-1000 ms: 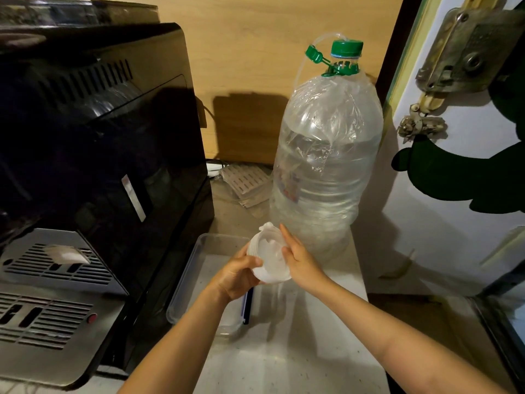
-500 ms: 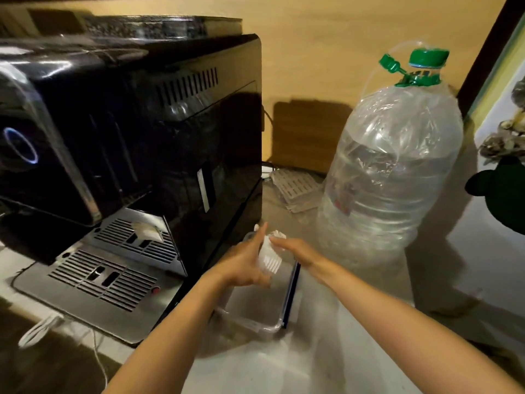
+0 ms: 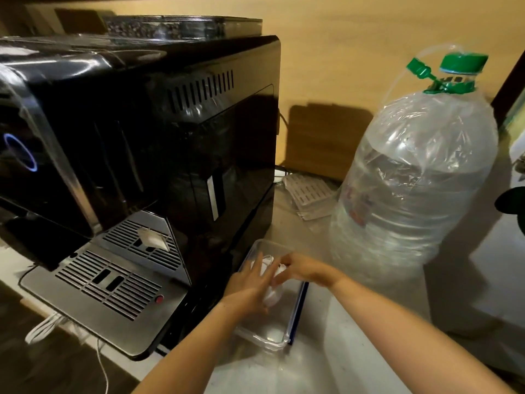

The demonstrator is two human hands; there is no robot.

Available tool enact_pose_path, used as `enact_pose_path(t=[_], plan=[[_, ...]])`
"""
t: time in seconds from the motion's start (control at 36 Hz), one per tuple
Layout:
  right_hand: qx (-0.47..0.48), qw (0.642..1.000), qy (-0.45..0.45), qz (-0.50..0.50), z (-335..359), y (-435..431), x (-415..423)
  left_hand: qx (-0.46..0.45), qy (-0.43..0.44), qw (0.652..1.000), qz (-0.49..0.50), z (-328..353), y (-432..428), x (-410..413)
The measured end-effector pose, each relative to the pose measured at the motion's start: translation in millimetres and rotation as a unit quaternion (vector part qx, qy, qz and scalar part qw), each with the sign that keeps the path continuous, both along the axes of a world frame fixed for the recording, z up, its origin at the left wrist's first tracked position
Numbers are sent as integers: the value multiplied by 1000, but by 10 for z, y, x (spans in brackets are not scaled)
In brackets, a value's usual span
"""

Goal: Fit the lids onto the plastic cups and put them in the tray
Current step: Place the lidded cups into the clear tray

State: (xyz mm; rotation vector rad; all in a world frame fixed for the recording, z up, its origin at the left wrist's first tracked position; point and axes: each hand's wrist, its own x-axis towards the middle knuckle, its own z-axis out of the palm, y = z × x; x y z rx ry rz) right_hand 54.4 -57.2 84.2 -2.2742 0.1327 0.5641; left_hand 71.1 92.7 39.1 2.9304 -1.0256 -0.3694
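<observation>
Now both hands over tray (image 3: 298, 305): left hand (image 3: 250, 288) and right hand (image 3: 301, 270) grasp lidded cup (image 3: 271, 291), seemingly sideways. Best turned upright, set on floor, then released.

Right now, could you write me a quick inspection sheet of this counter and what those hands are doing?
Surface: pale counter, partly in shadow.
Job's things: lidded cup held over the clear tray.
Clutter: big water bottle with green cap; ribbed packets behind it.
Hands: left hand and right hand both grip the cup.
Cables: white cord below the coffee machine.
Surroundings: wooden wall.
</observation>
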Motion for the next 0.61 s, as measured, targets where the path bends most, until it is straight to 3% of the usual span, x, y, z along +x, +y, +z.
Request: enact_pose_path(t=[0.25, 0.61], plan=[[-117, 990, 49, 62, -140, 9, 166, 41, -3, 999, -15, -140, -102, 42], [-267, 947, 67, 167, -362, 92, 314, 89, 35, 995, -33, -342, -149, 119]])
